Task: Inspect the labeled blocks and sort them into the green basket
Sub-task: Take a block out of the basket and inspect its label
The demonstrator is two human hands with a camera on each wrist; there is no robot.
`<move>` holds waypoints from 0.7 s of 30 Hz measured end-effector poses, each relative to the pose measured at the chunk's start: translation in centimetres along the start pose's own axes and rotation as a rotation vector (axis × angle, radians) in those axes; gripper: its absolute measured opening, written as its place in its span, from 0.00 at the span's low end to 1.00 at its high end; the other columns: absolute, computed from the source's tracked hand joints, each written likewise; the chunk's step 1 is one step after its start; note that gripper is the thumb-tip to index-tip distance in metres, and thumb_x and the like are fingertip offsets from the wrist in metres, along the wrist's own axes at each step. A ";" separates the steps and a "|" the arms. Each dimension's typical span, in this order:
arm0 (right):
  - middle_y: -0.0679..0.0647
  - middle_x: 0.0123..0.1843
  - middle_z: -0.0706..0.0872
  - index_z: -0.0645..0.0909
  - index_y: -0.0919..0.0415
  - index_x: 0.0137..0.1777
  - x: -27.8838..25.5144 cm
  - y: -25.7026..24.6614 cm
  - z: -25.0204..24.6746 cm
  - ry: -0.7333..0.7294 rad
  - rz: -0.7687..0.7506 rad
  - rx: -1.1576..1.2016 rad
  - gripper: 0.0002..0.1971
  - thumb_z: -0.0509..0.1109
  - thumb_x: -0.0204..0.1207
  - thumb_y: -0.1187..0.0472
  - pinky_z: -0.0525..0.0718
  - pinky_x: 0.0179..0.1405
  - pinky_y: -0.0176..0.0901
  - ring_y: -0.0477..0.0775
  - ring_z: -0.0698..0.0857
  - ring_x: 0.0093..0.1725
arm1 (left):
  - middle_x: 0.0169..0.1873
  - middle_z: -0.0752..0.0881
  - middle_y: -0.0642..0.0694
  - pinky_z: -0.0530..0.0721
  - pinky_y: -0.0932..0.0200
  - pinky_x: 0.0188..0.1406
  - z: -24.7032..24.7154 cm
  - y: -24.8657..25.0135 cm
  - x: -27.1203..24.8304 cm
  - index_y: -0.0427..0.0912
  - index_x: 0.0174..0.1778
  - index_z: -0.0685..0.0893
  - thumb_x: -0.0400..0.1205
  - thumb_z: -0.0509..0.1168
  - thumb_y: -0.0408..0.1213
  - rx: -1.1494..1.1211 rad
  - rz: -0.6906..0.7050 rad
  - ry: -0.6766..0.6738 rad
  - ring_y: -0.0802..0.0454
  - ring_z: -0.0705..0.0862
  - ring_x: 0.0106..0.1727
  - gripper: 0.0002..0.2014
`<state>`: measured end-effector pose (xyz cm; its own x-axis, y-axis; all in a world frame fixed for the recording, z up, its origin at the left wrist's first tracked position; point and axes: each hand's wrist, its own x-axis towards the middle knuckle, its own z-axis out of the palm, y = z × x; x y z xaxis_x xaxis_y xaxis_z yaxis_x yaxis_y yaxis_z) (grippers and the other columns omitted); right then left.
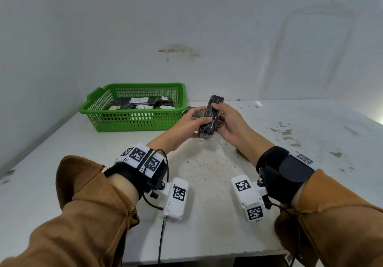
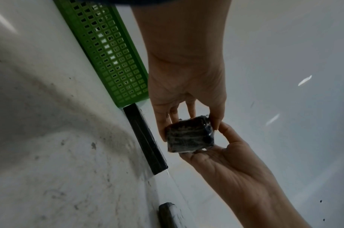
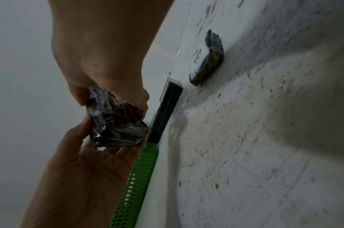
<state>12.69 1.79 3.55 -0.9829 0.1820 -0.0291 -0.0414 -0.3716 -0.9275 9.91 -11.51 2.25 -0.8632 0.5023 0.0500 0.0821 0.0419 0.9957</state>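
Block, dark, oblong, wrapped in clear film, is held above the white table between both hands. Left hand fingers curl round its left face; right hand thumb and fingers pinch its right side. Green plastic mesh basket stands left of the fingers.

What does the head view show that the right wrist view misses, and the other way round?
Only the head view looks into the green basket, where dark blocks with white labels marked A lie. Only the right wrist view shows a loose labeled block lying on the table; its letter is hard to read. Both show the left hand and right hand holding one wrapped dark block above the table, and another dark block beside the basket.
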 end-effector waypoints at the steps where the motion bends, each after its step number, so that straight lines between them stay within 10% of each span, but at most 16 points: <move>1: 0.59 0.44 0.83 0.77 0.61 0.56 -0.1 0.0 0.0 -0.021 -0.004 -0.003 0.06 0.63 0.80 0.67 0.84 0.47 0.52 0.55 0.84 0.40 | 0.64 0.79 0.35 0.87 0.55 0.48 0.0 0.0 0.0 0.46 0.74 0.70 0.81 0.66 0.36 0.003 0.003 0.002 0.48 0.85 0.51 0.24; 7: 0.61 0.51 0.86 0.69 0.57 0.72 0.1 0.3 -0.1 0.037 -0.018 0.013 0.27 0.70 0.74 0.73 0.87 0.41 0.49 0.57 0.87 0.44 | 0.56 0.82 0.46 0.85 0.53 0.51 0.2 0.0 -0.1 0.49 0.72 0.71 0.83 0.63 0.32 -0.041 -0.020 -0.007 0.49 0.84 0.52 0.22; 13: 0.62 0.62 0.84 0.68 0.56 0.76 0.3 0.3 0.1 -0.021 0.045 -0.070 0.28 0.72 0.76 0.60 0.84 0.58 0.58 0.60 0.85 0.57 | 0.55 0.79 0.51 0.83 0.57 0.54 -1.0 -0.6 0.0 0.48 0.73 0.71 0.72 0.71 0.24 0.265 0.172 0.139 0.50 0.80 0.57 0.34; 17: 0.63 0.59 0.82 0.69 0.60 0.76 0.6 0.4 0.3 0.016 0.088 0.052 0.22 0.65 0.82 0.64 0.85 0.49 0.58 0.63 0.84 0.56 | 0.61 0.72 0.48 0.70 0.53 0.67 -2.4 -0.9 0.1 0.48 0.73 0.73 0.65 0.74 0.24 0.675 0.363 0.248 0.45 0.70 0.66 0.39; 21: 0.64 0.57 0.80 0.68 0.61 0.76 0.7 0.9 1.2 0.021 0.109 0.189 0.22 0.60 0.83 0.71 0.84 0.47 0.61 0.68 0.81 0.61 | 0.66 0.66 0.42 0.67 0.53 0.73 -3.8 -1.2 -0.3 0.55 0.76 0.67 0.65 0.80 0.31 0.434 0.208 0.323 0.46 0.69 0.67 0.44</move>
<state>11.79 0.48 3.15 -0.9795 0.1496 -0.1346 0.0299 -0.5534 -0.8324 8.16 -15.01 1.32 -0.9096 0.2521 0.3304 0.4046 0.3554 0.8426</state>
